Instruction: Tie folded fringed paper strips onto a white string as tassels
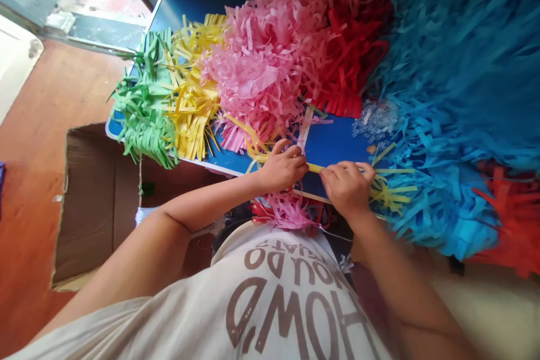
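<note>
My left hand [283,166] and my right hand [347,184] sit close together at the near edge of a blue table [333,143]. Both are closed in a pinch on one strip of yellow fringed paper [316,168] stretched between them. The strip's cut fringe [390,191] fans out to the right of my right hand, over blue paper. More yellow strip curls left past my left hand. Pink and red fringe [282,211] hangs over the table edge just below my hands.
Piles of fringed paper cover the table: green [143,107], yellow [192,95], pink [261,67], red [354,50], a large blue heap [459,79] and orange-red [514,214] at right. An open cardboard box [97,202] stands on the reddish floor at left.
</note>
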### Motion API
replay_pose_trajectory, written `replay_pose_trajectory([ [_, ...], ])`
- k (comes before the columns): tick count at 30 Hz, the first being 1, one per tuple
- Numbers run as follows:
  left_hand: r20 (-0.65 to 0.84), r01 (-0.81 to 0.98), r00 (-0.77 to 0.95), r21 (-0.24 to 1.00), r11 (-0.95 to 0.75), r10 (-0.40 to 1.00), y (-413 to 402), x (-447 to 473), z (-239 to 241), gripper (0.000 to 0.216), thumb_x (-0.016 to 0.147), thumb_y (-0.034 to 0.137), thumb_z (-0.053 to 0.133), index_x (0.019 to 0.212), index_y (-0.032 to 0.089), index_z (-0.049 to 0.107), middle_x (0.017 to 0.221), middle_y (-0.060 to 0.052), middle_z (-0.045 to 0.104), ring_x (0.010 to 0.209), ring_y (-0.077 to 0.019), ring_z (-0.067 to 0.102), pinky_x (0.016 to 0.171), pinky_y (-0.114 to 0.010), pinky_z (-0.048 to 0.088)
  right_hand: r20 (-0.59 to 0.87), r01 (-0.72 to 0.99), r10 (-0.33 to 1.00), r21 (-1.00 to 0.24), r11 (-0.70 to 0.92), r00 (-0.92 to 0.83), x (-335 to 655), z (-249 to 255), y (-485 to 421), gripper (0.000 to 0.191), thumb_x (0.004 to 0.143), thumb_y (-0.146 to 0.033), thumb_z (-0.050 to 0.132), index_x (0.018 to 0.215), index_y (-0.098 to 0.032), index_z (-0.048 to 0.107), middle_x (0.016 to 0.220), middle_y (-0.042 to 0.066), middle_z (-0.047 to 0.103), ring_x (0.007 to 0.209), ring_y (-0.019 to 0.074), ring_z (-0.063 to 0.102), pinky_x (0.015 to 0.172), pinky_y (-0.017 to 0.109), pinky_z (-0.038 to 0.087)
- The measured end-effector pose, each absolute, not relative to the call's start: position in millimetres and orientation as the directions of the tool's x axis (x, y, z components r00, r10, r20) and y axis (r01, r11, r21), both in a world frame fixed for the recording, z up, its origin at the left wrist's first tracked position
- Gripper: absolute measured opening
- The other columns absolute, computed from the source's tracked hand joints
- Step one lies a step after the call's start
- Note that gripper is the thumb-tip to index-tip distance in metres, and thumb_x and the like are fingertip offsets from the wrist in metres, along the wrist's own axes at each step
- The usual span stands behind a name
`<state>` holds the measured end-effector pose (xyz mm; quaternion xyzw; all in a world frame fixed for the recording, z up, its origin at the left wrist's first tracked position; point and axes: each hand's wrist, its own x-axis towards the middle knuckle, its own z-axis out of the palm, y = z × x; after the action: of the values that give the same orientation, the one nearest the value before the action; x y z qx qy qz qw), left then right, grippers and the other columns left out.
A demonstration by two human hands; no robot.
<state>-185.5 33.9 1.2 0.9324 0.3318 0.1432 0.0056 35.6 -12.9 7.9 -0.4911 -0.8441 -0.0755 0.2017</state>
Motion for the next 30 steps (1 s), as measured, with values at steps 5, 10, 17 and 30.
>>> replay_pose_trajectory([
  [5,0.251,0.606,0.722,0.221,-0.764,0.645,36,-206,-3,0.019,0.098,0.033,0.055,0.097,0.028,0.073,0.096,-0.001,0.073,0.098,-0.0205,0.056,0.095,-0.043,0.031,0.430,0.851,0.821,-0.192,0.489,-0.374,69,-4,-17,0.008,0.090,-0.024,0.069,0.086,-0.029,0.074,0.086,-0.004,0.075,0.085,0.0173,0.061,0.086,0.038,0.031],
  [10,0.117,0.663,0.629,0.434,-0.610,0.768,46,-205,-3,0.028,0.098,0.039,0.053,0.089,0.024,0.075,0.092,-0.004,0.073,0.089,-0.0194,0.058,0.088,-0.042,0.034,0.310,0.833,0.924,-0.431,0.347,-0.225,89,-13,-13,0.020,0.089,-0.036,0.069,0.072,-0.026,0.074,0.079,0.000,0.071,0.079,0.0178,0.060,0.075,0.035,0.035],
  [17,0.017,0.746,0.563,0.421,-0.517,0.826,50,-193,6,0.023,0.090,0.034,0.060,0.076,0.021,0.072,0.082,-0.004,0.072,0.085,-0.0213,0.057,0.094,-0.045,0.034,0.153,0.887,0.978,-0.418,0.196,-0.144,82,-8,-2,0.025,0.086,-0.036,0.069,0.064,-0.025,0.068,0.073,-0.001,0.069,0.078,0.0197,0.056,0.071,0.035,0.030],
  [30,0.147,0.480,0.853,0.157,-0.863,0.501,55,-184,20,0.018,0.097,0.029,0.054,0.095,0.027,0.072,0.094,-0.004,0.068,0.099,-0.0245,0.053,0.092,-0.045,0.030,0.317,0.834,0.810,-0.093,0.544,-0.493,57,19,0,0.011,0.092,-0.020,0.061,0.087,-0.023,0.070,0.096,-0.001,0.075,0.102,0.0215,0.055,0.094,0.044,0.022],
])
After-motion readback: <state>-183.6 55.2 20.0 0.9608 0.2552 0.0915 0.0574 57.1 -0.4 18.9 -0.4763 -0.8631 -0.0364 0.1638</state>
